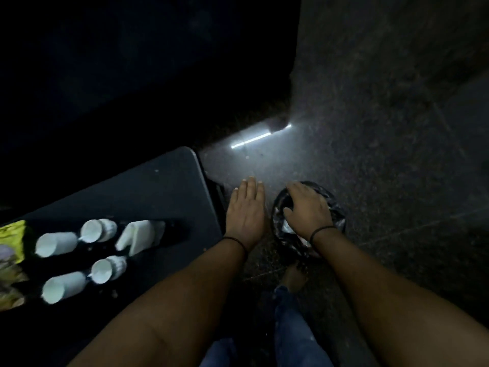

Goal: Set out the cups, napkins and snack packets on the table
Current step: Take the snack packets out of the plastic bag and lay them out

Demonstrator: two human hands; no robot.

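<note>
Several white cups lie on their sides on a dark tray [176,229] on the dark table [158,181]: two plain ones [55,243] [63,286] and two ribbed ones [99,230] [108,268]. A stack of white napkins [140,235] lies beside them. Yellow snack packets [13,239] show at the left edge. My left hand [246,213] is flat and empty, held over the floor just past the table's right edge. My right hand [308,210] is over a small bin, fingers curled on its black liner; what it holds, if anything, is hidden.
The round bin with a black bag [337,207] stands on the speckled stone floor [383,154], right of the table. A bright light strip [260,136] glows at the base of a wall. My bare foot [293,276] is near the bin. The scene is very dark.
</note>
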